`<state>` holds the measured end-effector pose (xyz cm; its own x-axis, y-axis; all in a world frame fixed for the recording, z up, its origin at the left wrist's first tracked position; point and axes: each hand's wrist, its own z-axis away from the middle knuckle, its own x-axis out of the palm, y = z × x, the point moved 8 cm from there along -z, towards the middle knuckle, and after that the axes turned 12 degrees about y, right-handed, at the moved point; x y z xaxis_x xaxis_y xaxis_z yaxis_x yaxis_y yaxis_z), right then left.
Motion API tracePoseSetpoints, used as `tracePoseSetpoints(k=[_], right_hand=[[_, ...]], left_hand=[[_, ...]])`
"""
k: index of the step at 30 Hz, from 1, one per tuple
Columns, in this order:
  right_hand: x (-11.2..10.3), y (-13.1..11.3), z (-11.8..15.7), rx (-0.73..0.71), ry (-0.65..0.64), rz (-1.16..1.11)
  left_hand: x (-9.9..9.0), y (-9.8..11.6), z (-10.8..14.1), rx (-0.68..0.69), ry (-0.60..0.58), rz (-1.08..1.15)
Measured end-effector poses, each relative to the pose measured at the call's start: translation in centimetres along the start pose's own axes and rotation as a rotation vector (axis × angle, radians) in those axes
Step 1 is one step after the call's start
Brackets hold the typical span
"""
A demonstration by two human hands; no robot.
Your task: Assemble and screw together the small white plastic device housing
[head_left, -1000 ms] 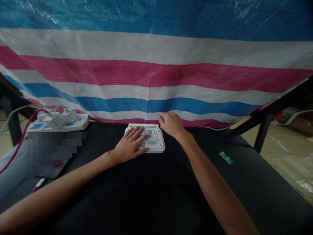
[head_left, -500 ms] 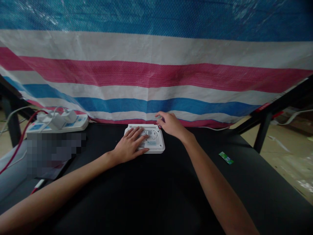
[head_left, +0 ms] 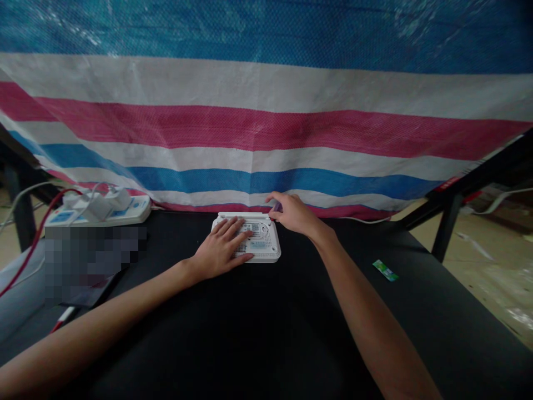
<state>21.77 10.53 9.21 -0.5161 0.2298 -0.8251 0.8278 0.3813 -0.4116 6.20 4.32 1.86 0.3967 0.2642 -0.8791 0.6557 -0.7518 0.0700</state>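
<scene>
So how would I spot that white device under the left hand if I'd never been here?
Find the black tabletop below the striped sheet. Near the middle of its far edge, the person's left hand lies spread on a white router-like device. Unlike the white power strip farther left, crowded with plugs, it is flat and perforated.

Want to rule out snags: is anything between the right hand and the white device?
Only the purplish item in the right hand, by the far right corner of the white device. Nothing else visible; the left hand lies on the device's left side.
</scene>
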Motion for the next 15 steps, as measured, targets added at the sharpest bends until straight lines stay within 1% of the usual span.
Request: tracePoseSetpoints(k=[9,15], right_hand=[[0.31,-0.28,0.25,0.021,0.006,0.093],[0.22,-0.16,0.16,0.019,0.034,0.092]], left_hand=[[-0.04,-0.05,0.05,-0.005,0.025,0.004],[0.02,-0.09,0.09,-0.004,0.018,0.009]])
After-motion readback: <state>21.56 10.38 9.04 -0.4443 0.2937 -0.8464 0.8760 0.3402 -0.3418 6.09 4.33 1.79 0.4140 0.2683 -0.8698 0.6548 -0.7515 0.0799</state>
